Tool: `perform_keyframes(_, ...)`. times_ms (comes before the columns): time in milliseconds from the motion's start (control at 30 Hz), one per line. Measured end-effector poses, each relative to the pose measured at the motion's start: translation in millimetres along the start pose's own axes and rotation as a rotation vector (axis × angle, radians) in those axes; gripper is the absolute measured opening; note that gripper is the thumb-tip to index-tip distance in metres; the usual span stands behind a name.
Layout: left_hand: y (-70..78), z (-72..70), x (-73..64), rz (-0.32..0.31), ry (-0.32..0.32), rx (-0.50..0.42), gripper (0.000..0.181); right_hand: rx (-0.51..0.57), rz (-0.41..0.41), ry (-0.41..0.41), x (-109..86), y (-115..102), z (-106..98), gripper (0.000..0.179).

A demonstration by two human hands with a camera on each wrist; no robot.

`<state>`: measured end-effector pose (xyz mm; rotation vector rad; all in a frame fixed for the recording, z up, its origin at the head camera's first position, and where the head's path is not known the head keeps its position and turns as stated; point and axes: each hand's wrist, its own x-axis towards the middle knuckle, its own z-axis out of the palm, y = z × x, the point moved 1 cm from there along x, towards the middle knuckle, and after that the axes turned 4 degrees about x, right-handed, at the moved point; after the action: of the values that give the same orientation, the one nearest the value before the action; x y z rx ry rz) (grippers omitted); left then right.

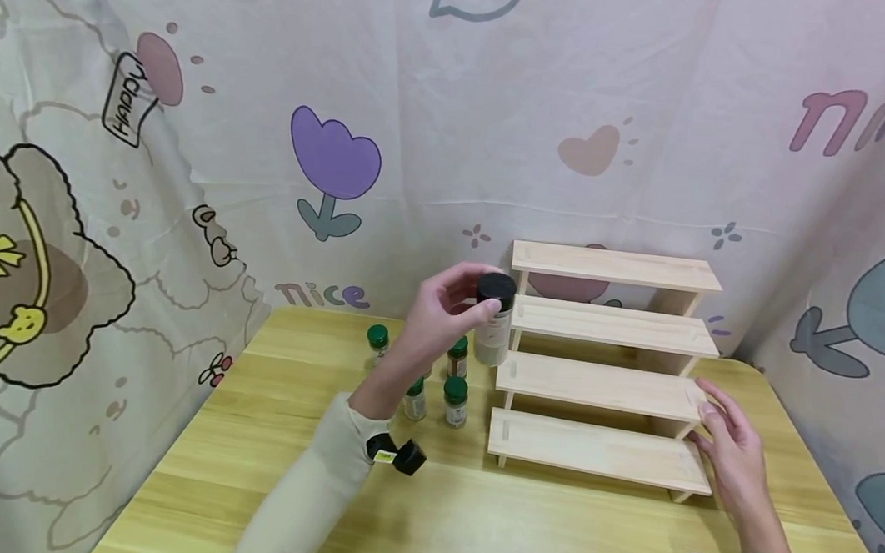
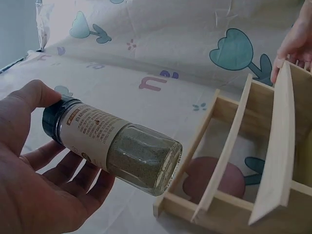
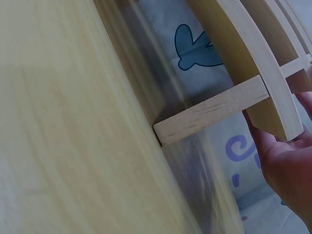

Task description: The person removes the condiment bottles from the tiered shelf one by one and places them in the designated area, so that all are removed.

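Note:
A glass spice jar (image 1: 493, 339) with a black lid and a pale printed label is held up in my left hand (image 1: 444, 310), the thumb and fingers around its lid end. Grey-green powder fills part of the jar (image 2: 139, 151) in the left wrist view. Just right of it stands a stepped wooden shelf rack (image 1: 599, 448) of several tiers. My right hand (image 1: 737, 451) grips the right end of its second board from the bottom, thumb on the board's edge. In the right wrist view the right hand (image 3: 287, 156) is partly cut off by the frame.
Several small spice jars with green lids, including a front one (image 1: 455, 402), stand on the wooden table (image 1: 520, 523) left of the rack, partly behind my left forearm. A printed cloth (image 1: 449, 143) hangs close behind the table and at both sides.

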<state>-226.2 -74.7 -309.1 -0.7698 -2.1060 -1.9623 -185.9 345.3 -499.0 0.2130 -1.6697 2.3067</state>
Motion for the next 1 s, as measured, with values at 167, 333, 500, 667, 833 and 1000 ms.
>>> perform_keyframes(167, -7.4, -14.7, -17.9, -0.034, 0.029, 0.007, 0.035, 0.004, -0.001, 0.000, -0.2, 0, -1, 0.044)
perform_keyframes(333, -14.5, -32.2, -36.1, -0.058, 0.093, 0.029, 0.035, -0.030, 0.008, 0.006, 0.3, 0, -2, 0.045)
perform_keyframes(500, -20.9, -50.4, -51.2, -0.061, 0.169, 0.053, 0.036, -0.051, 0.009, 0.006, 0.7, 0, -1, 0.045)
perform_keyframes(667, -27.1, -68.2, -68.6, -0.072, 0.236, 0.079, 0.038, -0.066, 0.009, 0.004, 0.4, 0, -1, 0.045)
perform_keyframes(833, -33.1, -83.3, -83.6, -0.091, 0.304, 0.095, 0.038, -0.084, 0.009, 0.008, 2.3, -1, 0, 0.045)
perform_keyframes(1000, -42.8, -90.6, -93.7, -0.118, 0.351, 0.118, 0.039, -0.090, 0.005, 0.018, 0.9, -1, 0, 0.045)
